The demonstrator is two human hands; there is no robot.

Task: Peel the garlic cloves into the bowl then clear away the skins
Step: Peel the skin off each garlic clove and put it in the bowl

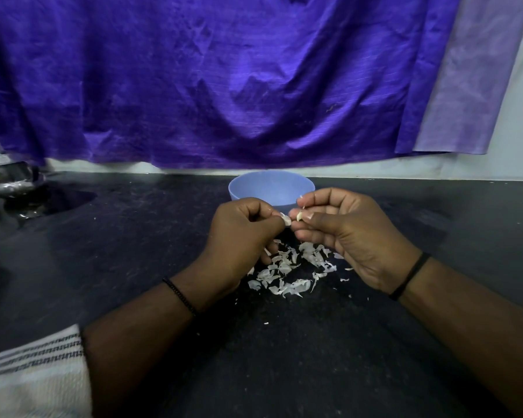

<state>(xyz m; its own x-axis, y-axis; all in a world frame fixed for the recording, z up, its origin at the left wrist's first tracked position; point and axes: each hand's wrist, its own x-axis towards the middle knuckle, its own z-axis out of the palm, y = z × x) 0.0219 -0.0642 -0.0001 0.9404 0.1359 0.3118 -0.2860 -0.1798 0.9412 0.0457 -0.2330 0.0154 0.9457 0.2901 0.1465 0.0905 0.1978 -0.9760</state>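
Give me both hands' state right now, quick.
Left hand: fingers curled, pinching a piece of garlic skin.
Right hand: fingers curled, pinching a garlic clove.

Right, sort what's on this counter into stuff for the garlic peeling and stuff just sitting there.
For the job:
- garlic clove, pinched in the right hand
- skin piece, pinched in the left hand
- blue bowl behind the hands
- pile of skins on the counter

Just lying about:
- purple cloth hanging behind
- metal vessel, far left
- striped towel, near left corner
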